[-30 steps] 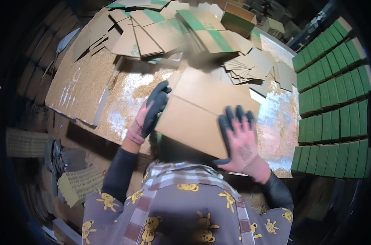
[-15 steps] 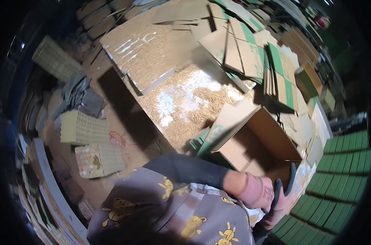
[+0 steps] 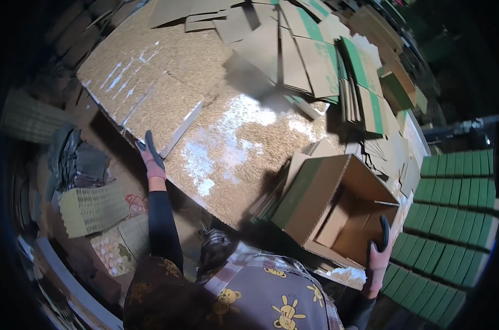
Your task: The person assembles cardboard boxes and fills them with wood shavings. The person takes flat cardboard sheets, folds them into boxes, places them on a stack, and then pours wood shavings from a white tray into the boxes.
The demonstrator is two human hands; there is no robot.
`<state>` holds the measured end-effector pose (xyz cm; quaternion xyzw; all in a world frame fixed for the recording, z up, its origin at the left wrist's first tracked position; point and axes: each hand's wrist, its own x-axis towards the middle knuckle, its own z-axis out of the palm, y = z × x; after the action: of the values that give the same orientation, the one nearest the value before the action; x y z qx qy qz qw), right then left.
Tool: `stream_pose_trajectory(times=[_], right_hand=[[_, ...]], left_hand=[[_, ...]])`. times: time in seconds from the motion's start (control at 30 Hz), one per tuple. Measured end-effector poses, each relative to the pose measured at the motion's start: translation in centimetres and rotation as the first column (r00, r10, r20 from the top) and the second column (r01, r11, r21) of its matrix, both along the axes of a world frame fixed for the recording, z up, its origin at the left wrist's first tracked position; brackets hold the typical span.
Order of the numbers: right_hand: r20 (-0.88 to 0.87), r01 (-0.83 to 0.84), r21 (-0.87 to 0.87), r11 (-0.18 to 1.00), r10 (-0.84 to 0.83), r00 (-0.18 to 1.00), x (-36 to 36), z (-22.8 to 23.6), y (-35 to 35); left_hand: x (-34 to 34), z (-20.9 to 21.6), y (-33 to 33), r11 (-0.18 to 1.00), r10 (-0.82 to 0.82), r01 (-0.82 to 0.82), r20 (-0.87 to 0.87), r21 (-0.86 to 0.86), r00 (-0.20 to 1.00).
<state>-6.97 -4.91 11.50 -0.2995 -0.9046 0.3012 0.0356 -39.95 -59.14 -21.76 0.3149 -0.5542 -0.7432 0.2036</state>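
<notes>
Corrugated brown cardboard forms the box (image 3: 329,184) at the near right edge of the bench (image 3: 198,157), its rectangular mouth facing the right hand (image 3: 378,259). I have that hand wide, thumb and fingers splayed by the rim; light, spread pressure should steady it best without buckling a wall. Whether the left hand (image 3: 154,161) grips the straight pale strip (image 3: 182,130) beside it, I cannot tell. Grainy tan litter (image 3: 282,148) roughens everything.

room over mid tabletop (image 3: 236,146); open box (image 3: 310,198) blocks right.
</notes>
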Motion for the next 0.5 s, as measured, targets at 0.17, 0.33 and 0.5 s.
stream_pose_trajectory(times=[0.17,0.33,0.5], right_hand=[[0.007,-0.049,0.226,0.973,0.049,0.999,1.6,3.9,0.7],[0.074,0.053,-0.031,0.998,-0.051,0.996,2.0,1.5,2.5],[-0.078,-0.033,-0.069,0.997,0.027,0.997,0.2,0.7,2.9]], left_hand=[[1.6,7.5,-1.5,0.86,-0.227,0.243,-0.09,0.449,0.97],[7.0,20.7,3.0,0.46,-0.61,0.701,-0.379,0.545,0.696],[9.4,30.9,18.5,0.232,-0.905,0.95,-0.404,-0.209,0.133]])
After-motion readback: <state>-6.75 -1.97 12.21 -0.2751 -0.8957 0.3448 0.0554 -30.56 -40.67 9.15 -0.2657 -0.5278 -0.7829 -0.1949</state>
